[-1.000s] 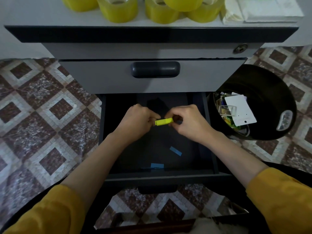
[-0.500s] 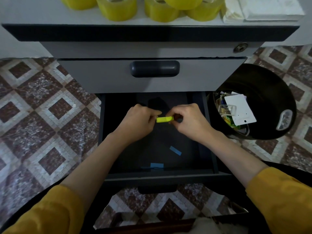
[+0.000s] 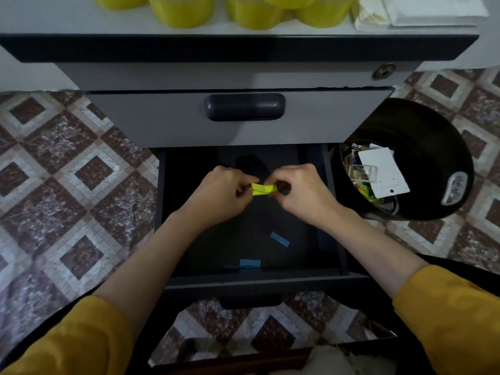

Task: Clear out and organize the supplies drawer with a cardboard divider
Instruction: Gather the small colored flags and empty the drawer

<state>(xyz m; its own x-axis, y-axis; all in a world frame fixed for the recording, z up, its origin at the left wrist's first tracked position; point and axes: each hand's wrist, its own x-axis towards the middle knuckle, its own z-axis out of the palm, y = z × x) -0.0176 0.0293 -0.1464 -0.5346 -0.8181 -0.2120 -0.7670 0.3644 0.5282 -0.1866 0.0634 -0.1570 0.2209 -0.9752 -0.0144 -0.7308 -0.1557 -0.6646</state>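
One open drawer (image 3: 257, 280) holds two blue strips (image 3: 279, 239), one at its front edge and one nearer the right wall. Above its middle, the left hand (image 3: 219, 197) and right hand (image 3: 304, 194), fingers curled, each pinch an end of one folded yellow slip (image 3: 263, 189).

Well beyond the left hand (image 3: 216, 196), rolls of yellow tape (image 3: 180, 9) sit on the cabinet top (image 3: 54, 20); folded white sheets (image 3: 433, 9) lie beyond the right hand (image 3: 303, 193). Just past both is a closed grey drawer (image 3: 162, 120) with a dark handle (image 3: 244, 106) — a round lock (image 3: 383, 71) sits above it, to the right. Right of the right hand, a black container (image 3: 433, 147) holds a white card (image 3: 382, 171); patterned floor tiles (image 3: 67, 171) spread left of the left hand.
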